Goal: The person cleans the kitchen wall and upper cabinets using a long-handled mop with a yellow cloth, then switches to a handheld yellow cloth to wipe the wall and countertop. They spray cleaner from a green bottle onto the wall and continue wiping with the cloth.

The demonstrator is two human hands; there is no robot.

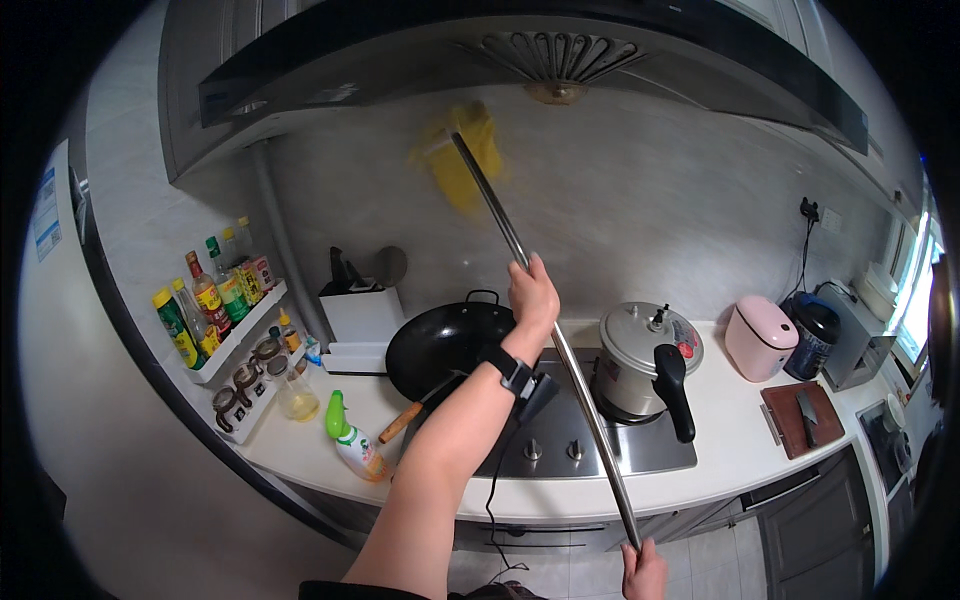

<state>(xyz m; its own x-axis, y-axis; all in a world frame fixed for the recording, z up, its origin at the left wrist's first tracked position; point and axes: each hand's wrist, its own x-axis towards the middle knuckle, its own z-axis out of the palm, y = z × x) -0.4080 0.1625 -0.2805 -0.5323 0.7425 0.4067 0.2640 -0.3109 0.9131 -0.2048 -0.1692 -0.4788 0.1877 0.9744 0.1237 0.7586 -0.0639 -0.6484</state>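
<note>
A long metal pole slants across the view, with a yellow cloth-like head at its upper end. That head lies against the grey wall behind the stove and is smeared by motion. Partway up the pole, my left hand is wrapped round it, with a dark band on the wrist. My right hand grips the pole's lower end near the bottom edge. Beneath the pole stand a black wok with a wooden handle and a silver pressure cooker, both on the steel gas hob.
Overhead hangs a dark range hood. A green-topped spray bottle stands near the counter's front edge. Sauce bottles fill the rack at left. To the right are a pink rice cooker and a knife on a brown cutting board.
</note>
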